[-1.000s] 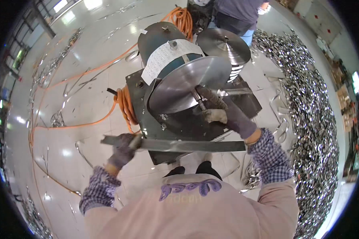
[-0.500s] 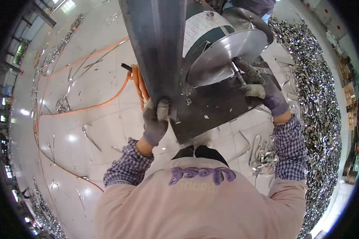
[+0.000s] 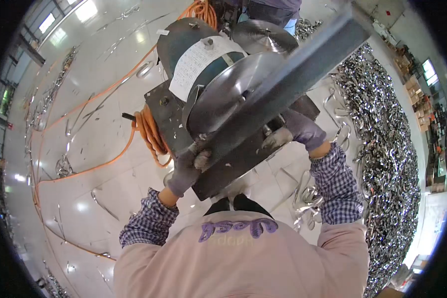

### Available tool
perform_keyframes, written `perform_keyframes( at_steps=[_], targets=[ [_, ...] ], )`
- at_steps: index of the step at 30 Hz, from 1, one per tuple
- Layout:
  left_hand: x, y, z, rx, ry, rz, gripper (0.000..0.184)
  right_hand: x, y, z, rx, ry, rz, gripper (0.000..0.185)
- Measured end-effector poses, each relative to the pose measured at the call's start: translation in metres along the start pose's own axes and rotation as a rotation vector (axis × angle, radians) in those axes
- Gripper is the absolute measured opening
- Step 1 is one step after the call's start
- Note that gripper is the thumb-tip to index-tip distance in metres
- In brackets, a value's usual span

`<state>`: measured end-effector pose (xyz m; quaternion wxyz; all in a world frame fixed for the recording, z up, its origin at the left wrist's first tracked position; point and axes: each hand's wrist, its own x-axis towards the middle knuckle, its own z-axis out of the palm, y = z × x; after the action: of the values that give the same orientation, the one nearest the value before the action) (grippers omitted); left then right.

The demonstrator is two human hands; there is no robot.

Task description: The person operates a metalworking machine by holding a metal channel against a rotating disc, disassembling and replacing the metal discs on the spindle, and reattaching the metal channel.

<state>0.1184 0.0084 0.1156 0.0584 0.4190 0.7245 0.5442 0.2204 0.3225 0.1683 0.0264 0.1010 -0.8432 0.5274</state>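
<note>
My left hand (image 3: 189, 166), in a grey work glove, is wrapped around the near end of a long dark metal bar (image 3: 283, 82). The bar slants up to the right across a round polished steel disc (image 3: 223, 97), hiding part of it. My right hand (image 3: 290, 131), also gloved, is closed around a short metal rod (image 3: 268, 129), just under the bar. Most of the rod is hidden. The disc stands tilted against a dark green motor-like machine (image 3: 184, 37) with a written paper sheet (image 3: 193, 69) around it. Beneath lies a dark metal base plate (image 3: 208, 186).
Orange hose (image 3: 146, 129) lies coiled left of the machine and trails over the tiled floor. A second ridged disc (image 3: 263, 37) sits behind, near another person's dark clothing (image 3: 270, 11). A large heap of shiny metal strips (image 3: 390, 184) lies right; loose strips (image 3: 308, 196) lie closer.
The bar has swung from nearly straight ahead to a rightward slant and now crosses the disc. The view has shifted, showing more of the machine. Both hands keep their grips.
</note>
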Motion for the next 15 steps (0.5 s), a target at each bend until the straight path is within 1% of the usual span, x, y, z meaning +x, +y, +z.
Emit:
perform_keyframes(
  at_steps=[2, 4, 5, 7, 8, 9, 10, 11, 12, 14, 15],
  targets=[
    [0.0, -0.013, 0.011, -0.055, -0.024, -0.105, 0.032, 0.003, -0.014, 0.003, 0.029, 0.041, 0.137, 0.073],
    [-0.001, -0.016, 0.015, -0.132, -0.043, -0.19, 0.032, 0.007, -0.034, 0.005, 0.137, -0.022, 0.344, 0.067],
    [0.0, -0.014, 0.015, -0.171, -0.053, -0.231, 0.033, 0.009, -0.036, 0.006, 0.179, -0.012, 0.338, 0.065],
    [-0.004, -0.011, 0.0, -0.07, -0.107, -0.068, 0.031, 0.011, -0.038, 0.008, 0.264, 0.009, 0.332, 0.059],
    [-0.008, -0.013, -0.01, -0.023, -0.13, 0.012, 0.031, 0.012, -0.036, 0.009, 0.33, 0.011, 0.325, 0.06],
    [-0.012, -0.033, -0.021, -0.075, -0.057, -0.05, 0.029, 0.012, -0.033, 0.011, 0.397, 0.012, 0.319, 0.06],
    [-0.017, -0.069, -0.034, -0.124, 0.016, -0.108, 0.027, 0.013, -0.03, 0.012, 0.464, 0.015, 0.31, 0.061],
    [-0.019, -0.104, -0.046, -0.17, 0.087, -0.165, 0.025, 0.012, -0.027, 0.014, 0.494, 0.058, 0.297, 0.057],
    [-0.017, -0.12, -0.051, -0.218, 0.157, -0.224, 0.023, 0.01, -0.026, 0.017, 0.526, 0.1, 0.286, 0.052],
    [0.035, -0.132, -0.057, 0.525, 0.39, -0.081, 0.022, 0.008, -0.025, 0.021, 0.545, 0.145, 0.303, 0.047],
    [0.054, -0.142, -0.059, 0.531, 0.415, -0.15, 0.024, 0.008, -0.025, 0.022, 0.528, 0.156, 0.322, 0.046]
  ],
)
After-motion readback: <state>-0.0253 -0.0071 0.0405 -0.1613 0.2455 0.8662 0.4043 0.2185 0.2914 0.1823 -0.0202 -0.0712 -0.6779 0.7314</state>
